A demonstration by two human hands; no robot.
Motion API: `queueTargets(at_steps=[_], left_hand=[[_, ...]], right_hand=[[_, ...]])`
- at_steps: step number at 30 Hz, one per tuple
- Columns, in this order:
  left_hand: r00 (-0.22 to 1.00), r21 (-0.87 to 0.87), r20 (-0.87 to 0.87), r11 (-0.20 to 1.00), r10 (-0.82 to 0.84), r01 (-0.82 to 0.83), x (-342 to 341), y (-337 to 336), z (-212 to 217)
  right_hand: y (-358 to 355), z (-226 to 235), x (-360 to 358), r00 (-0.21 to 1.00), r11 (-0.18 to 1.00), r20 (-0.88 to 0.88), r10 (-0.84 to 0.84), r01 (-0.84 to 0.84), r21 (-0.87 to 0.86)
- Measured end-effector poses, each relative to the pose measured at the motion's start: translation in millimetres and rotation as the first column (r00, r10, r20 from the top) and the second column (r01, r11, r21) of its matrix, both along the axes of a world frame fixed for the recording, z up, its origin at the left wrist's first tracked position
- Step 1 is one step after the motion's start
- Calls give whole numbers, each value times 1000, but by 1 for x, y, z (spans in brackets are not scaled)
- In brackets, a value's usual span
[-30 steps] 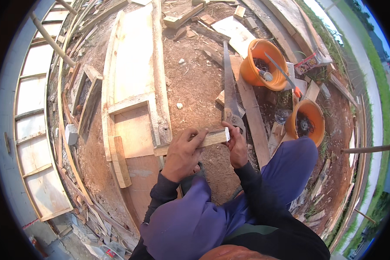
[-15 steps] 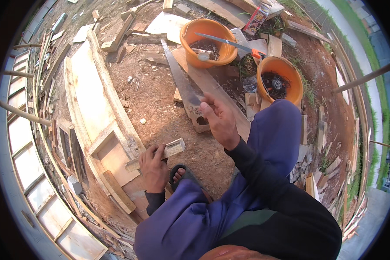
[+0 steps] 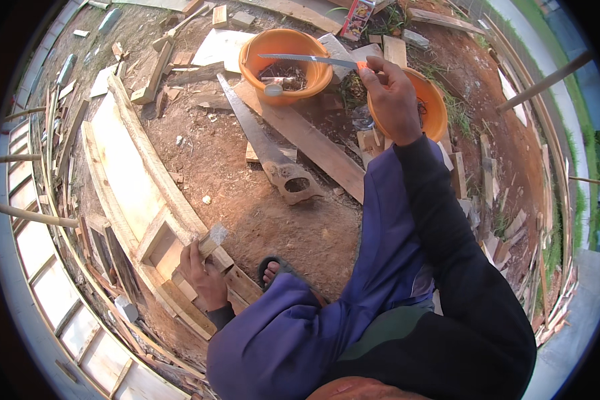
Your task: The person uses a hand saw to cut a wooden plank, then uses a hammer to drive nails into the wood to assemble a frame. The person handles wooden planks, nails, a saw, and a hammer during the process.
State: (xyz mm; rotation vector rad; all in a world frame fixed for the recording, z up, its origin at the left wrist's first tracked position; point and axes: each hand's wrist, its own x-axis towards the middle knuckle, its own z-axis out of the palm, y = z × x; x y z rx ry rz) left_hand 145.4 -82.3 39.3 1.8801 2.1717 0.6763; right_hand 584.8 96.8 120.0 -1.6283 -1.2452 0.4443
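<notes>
Up at the far right, my right hand (image 3: 395, 105) is closed on the orange handle of a pruning saw (image 3: 313, 59). Its narrow toothed blade points left across the mouth of an orange bucket (image 3: 253, 83). My left hand (image 3: 203, 279) grips a short wood block (image 3: 210, 245) against the edge of a long wooden form panel (image 3: 135, 177); the fingers partly hide the block. Between my hands and the buckets, a wide-bladed handsaw (image 3: 263, 150) with a wooden handle lies on the dirt, held by neither hand.
A second orange bucket (image 3: 435, 110) stands behind my right hand, with dark items inside. One long plank (image 3: 320, 143) runs across the ground beside the handsaw. Wood scraps and a white board (image 3: 220, 50) lie around, and leaning panels (image 3: 53, 267) line the left side.
My right hand has left the handsaw, reached up and right, and taken the pruning saw's orange handle. My left hand has shifted left with the wood block, turning it over the panel.
</notes>
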Motion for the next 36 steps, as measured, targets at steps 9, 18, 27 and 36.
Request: queueTargets(at_steps=[9, 18, 27, 36], left_hand=[[954, 28, 180, 969, 238, -247, -26, 6, -16], [947, -82, 111, 952, 302, -294, -14, 22, -27], [981, -143, -103, 973, 166, -180, -10, 25, -20], [959, -285, -257, 939, 116, -190, 11, 50, 4]], right_hand=[[-19, -12, 3, 972, 919, -5, 234, -223, -325], [-13, -23, -18, 755, 650, 30, 655, -543, -531], [-7, -20, 3, 768, 691, -134, 626, -626, -361], [-7, -19, 13, 772, 742, -164, 614, -636, -214]])
